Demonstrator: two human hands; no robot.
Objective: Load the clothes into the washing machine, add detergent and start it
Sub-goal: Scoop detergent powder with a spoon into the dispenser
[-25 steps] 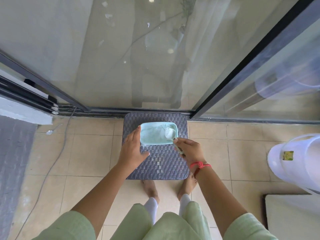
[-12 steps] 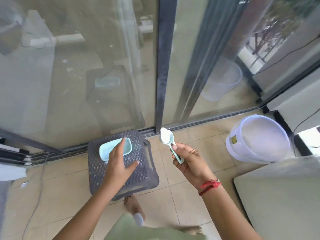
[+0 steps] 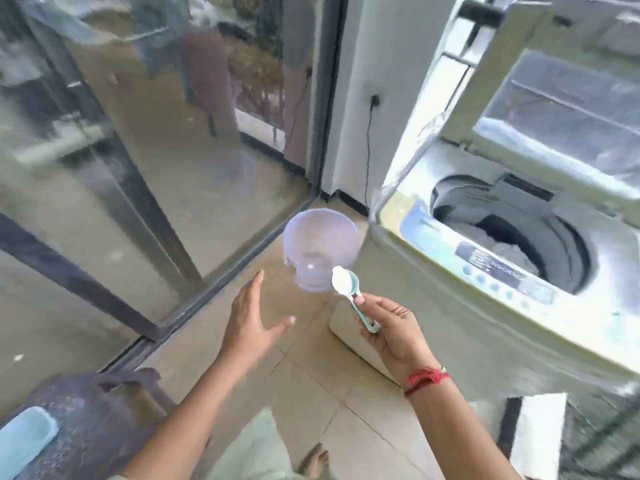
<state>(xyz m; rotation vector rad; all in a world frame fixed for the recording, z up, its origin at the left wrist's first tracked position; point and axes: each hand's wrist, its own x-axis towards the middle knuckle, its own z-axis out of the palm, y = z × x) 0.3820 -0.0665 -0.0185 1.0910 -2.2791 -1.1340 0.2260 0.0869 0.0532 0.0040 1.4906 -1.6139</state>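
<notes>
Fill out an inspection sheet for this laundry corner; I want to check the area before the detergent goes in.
Surface: beige tiled floor.
Job's things: washing machine with its lid raised and dark clothes in the drum; spoon heaped with white powder; light-blue tub on the woven stool.
Clutter: translucent bucket on the floor between the doors and the machine; black-and-white mat.
Grippers: right hand pinches the spoon handle; left hand open, holding nothing.
Cables: black cable hangs down the wall from a socket.
Surroundings: glass sliding doors on the left; the view is blurred.
</notes>
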